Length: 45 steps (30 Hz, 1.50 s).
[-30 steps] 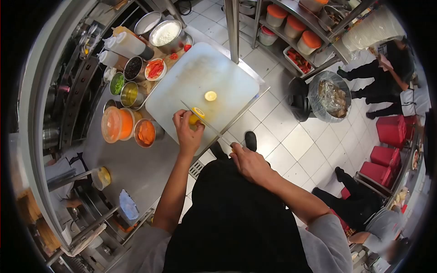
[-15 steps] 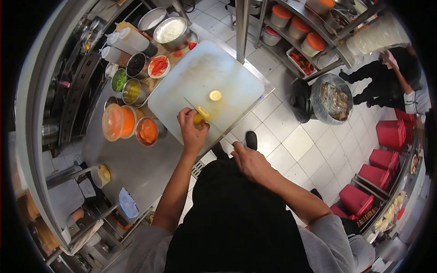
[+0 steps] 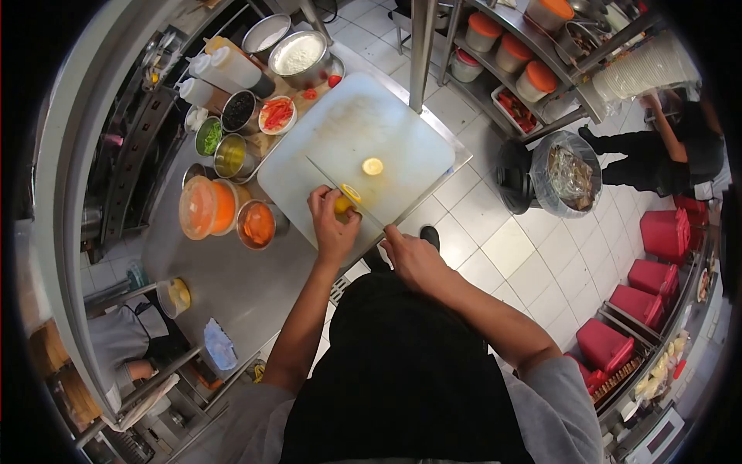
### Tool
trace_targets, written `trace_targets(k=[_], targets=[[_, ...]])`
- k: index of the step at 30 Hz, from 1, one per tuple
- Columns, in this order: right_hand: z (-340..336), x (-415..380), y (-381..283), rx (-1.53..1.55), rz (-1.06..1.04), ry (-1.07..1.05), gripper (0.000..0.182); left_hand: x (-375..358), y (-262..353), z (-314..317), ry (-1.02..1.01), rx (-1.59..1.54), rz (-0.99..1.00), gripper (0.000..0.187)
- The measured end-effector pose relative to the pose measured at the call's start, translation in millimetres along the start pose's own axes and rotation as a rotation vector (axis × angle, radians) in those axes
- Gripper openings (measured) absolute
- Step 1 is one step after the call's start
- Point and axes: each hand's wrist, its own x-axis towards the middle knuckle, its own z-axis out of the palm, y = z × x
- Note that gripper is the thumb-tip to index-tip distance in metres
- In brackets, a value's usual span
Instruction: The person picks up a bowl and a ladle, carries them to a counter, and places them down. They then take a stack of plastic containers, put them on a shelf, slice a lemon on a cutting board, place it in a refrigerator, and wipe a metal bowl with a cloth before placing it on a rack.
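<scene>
- Head view, the only one. Landmark: white board (image 3: 363,139) on the steel counter (image 3: 232,286).
- Left hand (image 3: 332,228) at the board's near edge, fingers curled down and pinching a yellow lemon (image 3: 342,204) against the board.
- Cut face of the lemon shows on the side toward the blade; lemon sits just inside the board's near edge.
- Right hand (image 3: 413,259) just off the board's near corner, fist wrapped tight round the knife (image 3: 340,192) handle; handle itself hidden in the fist.
- Blade runs from that hand across the board's near part, lying over the lemon beside the left fingertips.
- Loose lemon slice (image 3: 372,166) flat on the board, a little beyond the blade, apart from the held lemon.
- Left of the board: tub with orange lid (image 3: 202,207), a cup of orange bits (image 3: 258,224), small pots of green (image 3: 208,136) and dark (image 3: 239,110) stuff, a dish of red strips (image 3: 277,114).
- Beyond the board's far left corner: steel bowl of white stuff (image 3: 298,56), squeeze bottles (image 3: 232,68).
- Right of the board, on the floor: lined bin (image 3: 568,174).
- Far right of the board: another person (image 3: 680,147) standing by the shelves.
</scene>
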Motion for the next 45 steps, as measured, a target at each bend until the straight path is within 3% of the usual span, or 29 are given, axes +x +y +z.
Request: trace_targets(k=[14, 19, 26, 29, 31, 34, 36, 38, 41, 42, 43, 45], targets=[[27.2, 56.1, 19.9, 0.03, -0.022, 0.032, 0.027, -1.0, 1.2, 2.4, 0.016, -0.002, -0.003, 0.037], [17.9, 67.9, 24.3, 0.058, 0.061, -0.083, 0.031, -1.7, -3.7, 1.7, 0.016, 0.012, 0.01, 0.037], [-17.4, 54.2, 30.7, 0.133, -0.013, -0.073, 0.03, -11.7, -11.3, -11.7, 0.017, -0.103, -0.049, 0.039], [-40.5, 52.4, 40.4, -0.041, -0.014, 0.18, 0.027, -16.7, -6.8, -20.1, 0.043, -0.153, -0.068, 0.043], [-49.9, 70.4, 58.4, -0.251, -0.074, 0.306, 0.028, -15.0, -5.0, -22.3, -0.041, -0.164, -0.179, 0.047], [-46.4, 99.3, 89.4, -0.366, -0.101, 0.303, 0.026, -21.7, -20.5, -10.3, 0.082, -0.051, -0.207, 0.047], [-45.4, 104.9, 87.9, -0.481, -0.167, 0.351, 0.03, -26.8, -12.9, -18.6, 0.087, -0.188, -0.362, 0.053], [-51.5, 103.9, 70.9, -0.559, -0.373, 0.443, 0.028, -47.1, -6.1, -24.8, 0.186, -0.168, -0.391, 0.06], [-38.6, 95.3, 25.7, -0.353, -0.635, 0.275, 0.033, -91.8, -17.8, -16.8, 0.39, -0.273, -0.288, 0.065], [-31.7, 95.7, 22.5, -0.376, -0.46, 0.046, 0.036, -108.1, -17.9, -14.2, 0.429, -0.309, -0.263, 0.064], [-21.7, 98.8, 23.0, -0.359, -0.679, -0.004, 0.037, -122.6, -6.5, -22.0, 0.427, -0.333, -0.32, 0.064], [-16.8, 85.7, 4.1, -0.396, -0.703, -0.083, 0.037, -155.3, 18.4, -25.2, 0.467, -0.532, -0.393, 0.063]])
